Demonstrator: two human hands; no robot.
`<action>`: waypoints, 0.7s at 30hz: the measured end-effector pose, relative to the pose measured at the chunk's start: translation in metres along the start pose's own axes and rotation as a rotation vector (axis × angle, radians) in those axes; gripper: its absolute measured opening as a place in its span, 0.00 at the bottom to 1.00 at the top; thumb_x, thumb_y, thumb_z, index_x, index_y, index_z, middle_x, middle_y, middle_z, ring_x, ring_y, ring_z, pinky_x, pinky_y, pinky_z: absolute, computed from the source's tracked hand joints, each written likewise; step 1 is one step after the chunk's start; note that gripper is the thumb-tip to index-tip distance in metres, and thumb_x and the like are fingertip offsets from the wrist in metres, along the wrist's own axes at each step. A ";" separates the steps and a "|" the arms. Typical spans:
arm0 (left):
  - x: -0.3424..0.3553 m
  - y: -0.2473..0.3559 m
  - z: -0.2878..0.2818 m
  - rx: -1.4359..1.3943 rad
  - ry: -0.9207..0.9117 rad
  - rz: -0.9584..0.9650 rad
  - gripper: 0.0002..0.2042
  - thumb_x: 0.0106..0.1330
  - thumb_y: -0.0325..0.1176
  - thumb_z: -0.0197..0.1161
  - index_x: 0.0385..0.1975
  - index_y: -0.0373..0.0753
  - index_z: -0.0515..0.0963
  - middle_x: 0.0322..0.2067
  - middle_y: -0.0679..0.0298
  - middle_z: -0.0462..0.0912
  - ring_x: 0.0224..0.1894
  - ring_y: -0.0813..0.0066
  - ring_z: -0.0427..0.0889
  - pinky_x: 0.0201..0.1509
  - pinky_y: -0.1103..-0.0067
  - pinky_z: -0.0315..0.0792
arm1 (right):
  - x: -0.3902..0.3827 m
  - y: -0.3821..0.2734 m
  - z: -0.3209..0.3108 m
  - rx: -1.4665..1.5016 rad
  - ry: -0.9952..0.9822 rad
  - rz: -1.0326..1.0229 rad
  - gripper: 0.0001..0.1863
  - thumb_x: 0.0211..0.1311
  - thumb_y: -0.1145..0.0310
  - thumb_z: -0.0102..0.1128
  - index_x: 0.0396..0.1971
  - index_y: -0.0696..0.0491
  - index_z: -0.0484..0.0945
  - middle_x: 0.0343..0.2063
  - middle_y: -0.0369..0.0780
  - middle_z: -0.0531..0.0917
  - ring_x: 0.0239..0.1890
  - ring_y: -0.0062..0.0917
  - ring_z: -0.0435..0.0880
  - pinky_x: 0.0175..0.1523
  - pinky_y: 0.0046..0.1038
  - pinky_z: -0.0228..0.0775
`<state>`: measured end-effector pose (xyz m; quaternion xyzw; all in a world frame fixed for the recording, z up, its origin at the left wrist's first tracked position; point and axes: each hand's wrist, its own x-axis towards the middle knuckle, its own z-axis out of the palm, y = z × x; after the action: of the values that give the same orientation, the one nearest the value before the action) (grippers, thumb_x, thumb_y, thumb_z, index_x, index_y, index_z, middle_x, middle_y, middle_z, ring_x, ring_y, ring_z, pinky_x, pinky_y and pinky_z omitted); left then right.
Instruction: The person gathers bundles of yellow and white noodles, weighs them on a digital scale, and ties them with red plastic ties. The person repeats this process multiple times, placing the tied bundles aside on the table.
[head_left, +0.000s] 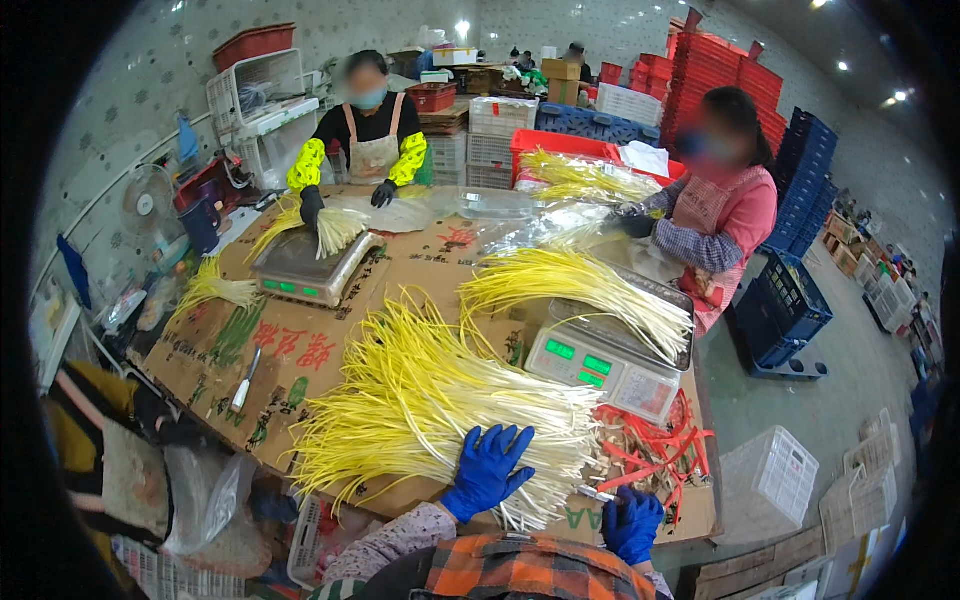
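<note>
A large heap of yellow chives (420, 390) with white stem ends lies on the cardboard-covered table in front of me. My left hand (487, 474), in a blue glove, rests on the white stems with its fingers spread. Near the table's front edge, right of the heap, my right hand (632, 523) is curled, also blue-gloved. A small pale, metallic-looking strip (596, 493) shows by its fingertips; its kind is unclear. Beyond the heap, a digital scale (610, 365) carries a bunch of yellow chives (580, 290). Red ties (660, 450) lie scattered right of my hands.
A white-handled knife (243, 388) lies at the left. Across the table, a co-worker's gloved hand (312, 206) holds chives over another scale (310, 270). A second co-worker (720, 200) stands at the right. White crates (770, 480) and blue crates (785, 310) stand on the floor.
</note>
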<state>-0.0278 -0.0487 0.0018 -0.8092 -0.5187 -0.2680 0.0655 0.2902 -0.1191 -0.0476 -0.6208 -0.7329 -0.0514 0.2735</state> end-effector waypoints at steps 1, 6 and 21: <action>0.000 0.000 0.000 -0.001 -0.001 -0.005 0.33 0.69 0.54 0.59 0.72 0.50 0.65 0.59 0.59 0.75 0.62 0.59 0.68 0.70 0.57 0.53 | 0.001 0.001 0.000 0.018 -0.008 0.000 0.23 0.58 0.57 0.66 0.53 0.49 0.77 0.45 0.46 0.80 0.52 0.46 0.75 0.60 0.51 0.61; -0.002 -0.001 0.000 0.010 -0.028 -0.024 0.34 0.67 0.54 0.61 0.72 0.51 0.65 0.60 0.60 0.74 0.63 0.59 0.68 0.70 0.56 0.53 | 0.005 -0.004 -0.004 -0.009 -0.094 0.064 0.23 0.59 0.55 0.65 0.52 0.50 0.78 0.45 0.46 0.81 0.51 0.47 0.75 0.61 0.50 0.60; -0.004 -0.002 0.005 -0.010 -0.077 -0.037 0.35 0.65 0.54 0.63 0.71 0.47 0.67 0.62 0.57 0.73 0.66 0.55 0.66 0.73 0.52 0.49 | 0.011 -0.009 -0.011 0.043 -0.098 0.092 0.22 0.62 0.55 0.63 0.52 0.52 0.81 0.44 0.46 0.83 0.50 0.45 0.79 0.62 0.46 0.64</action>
<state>-0.0292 -0.0491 -0.0048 -0.8096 -0.5343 -0.2403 0.0362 0.2844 -0.1161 -0.0310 -0.6495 -0.7172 0.0074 0.2525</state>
